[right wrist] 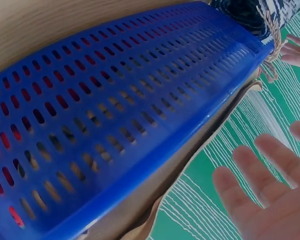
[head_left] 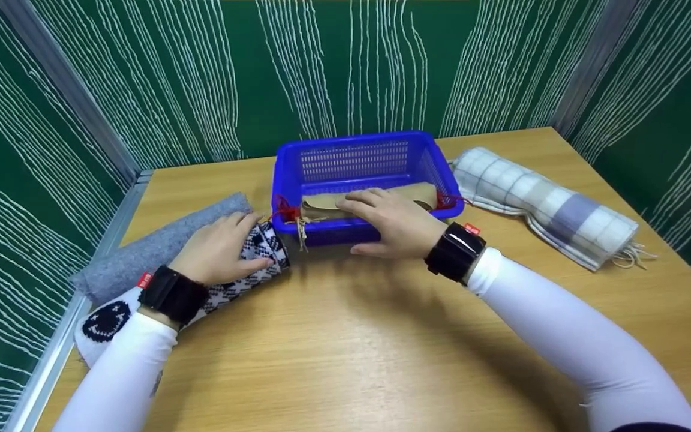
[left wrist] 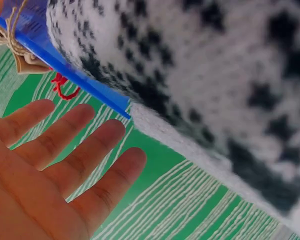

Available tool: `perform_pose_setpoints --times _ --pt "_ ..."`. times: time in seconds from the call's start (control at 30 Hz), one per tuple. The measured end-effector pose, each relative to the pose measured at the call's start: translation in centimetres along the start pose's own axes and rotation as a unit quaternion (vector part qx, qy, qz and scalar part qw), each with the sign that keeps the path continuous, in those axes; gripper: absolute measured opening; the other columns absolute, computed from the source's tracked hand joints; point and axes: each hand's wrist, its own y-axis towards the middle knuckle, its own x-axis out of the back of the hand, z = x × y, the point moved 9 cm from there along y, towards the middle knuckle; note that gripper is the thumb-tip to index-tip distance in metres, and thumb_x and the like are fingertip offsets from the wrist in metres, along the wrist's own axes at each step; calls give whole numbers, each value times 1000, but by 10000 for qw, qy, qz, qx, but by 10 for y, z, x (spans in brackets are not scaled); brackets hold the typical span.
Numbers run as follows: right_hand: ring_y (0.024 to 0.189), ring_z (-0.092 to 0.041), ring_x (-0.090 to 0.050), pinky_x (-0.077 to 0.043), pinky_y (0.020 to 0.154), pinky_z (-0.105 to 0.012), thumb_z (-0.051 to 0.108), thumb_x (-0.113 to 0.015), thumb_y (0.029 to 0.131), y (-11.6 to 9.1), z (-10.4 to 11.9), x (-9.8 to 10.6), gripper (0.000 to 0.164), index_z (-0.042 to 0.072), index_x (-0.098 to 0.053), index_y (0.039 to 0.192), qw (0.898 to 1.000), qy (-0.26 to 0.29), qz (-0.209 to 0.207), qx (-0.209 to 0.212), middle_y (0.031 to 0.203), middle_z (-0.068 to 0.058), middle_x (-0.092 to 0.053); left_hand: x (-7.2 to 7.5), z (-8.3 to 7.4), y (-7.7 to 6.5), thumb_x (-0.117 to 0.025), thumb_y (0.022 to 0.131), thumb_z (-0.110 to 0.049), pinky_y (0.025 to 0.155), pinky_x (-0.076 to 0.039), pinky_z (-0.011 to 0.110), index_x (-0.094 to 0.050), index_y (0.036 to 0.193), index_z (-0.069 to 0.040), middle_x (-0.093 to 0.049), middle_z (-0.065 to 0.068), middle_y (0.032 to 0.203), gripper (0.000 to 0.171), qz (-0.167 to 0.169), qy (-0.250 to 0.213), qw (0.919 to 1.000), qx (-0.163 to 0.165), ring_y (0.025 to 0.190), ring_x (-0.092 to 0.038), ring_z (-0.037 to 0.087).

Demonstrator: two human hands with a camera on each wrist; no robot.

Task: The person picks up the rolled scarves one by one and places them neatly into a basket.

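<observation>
My left hand (head_left: pixel 219 249) hovers over a rolled black-and-white patterned knit (head_left: pixel 234 291), its fingers extended and holding nothing. In the left wrist view a gap shows between the fingers (left wrist: pixel 97 165) and the knit (left wrist: pixel 190 65). Above the front of a blue plastic basket (head_left: pixel 354 139), my right hand (head_left: pixel 402 225) is spread with nothing in its grasp. A tan roll (head_left: pixel 422 193) with a curled edge lies inside along the basket's front. Whether the right fingertips touch that roll is unclear in the head view; the right wrist view shows them (right wrist: pixel 235 187) apart from it.
A grey felt-like roll (head_left: pixel 159 249) lies behind the patterned knit, at the left. To the basket's right rests a rolled plaid cloth (head_left: pixel 552 207) with fringe. Red cord (head_left: pixel 285 211) and twine (head_left: pixel 302 234) hang at the basket's front left corner. Green walls (head_left: pixel 375 66) enclose the table.
</observation>
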Motion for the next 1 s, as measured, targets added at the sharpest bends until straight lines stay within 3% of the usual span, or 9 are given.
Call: perform_pose_setpoints --times 0.8,1.0 --pt "151 -42 -51 -39 128 -60 45 -84 94 10 15 -11 81 11 -52 160 9997 64 -28 236 160 -20 -56 -8 19 -22 -78 95 -57 119 -44 70 -43 163 -2 -52 28 160 94 -112 -35 9999 -41 145 -53 51" --pt "151 -42 -51 -40 127 -60 47 -83 94 14 20 -12 83 11 -51 162 9995 108 -11 284 160 -21 -56 -7 27 -30 -79 94 -56 121 -41 71 -41 164 -3 -50 29 162 95 -23 -109 9998 146 148 -49 52"
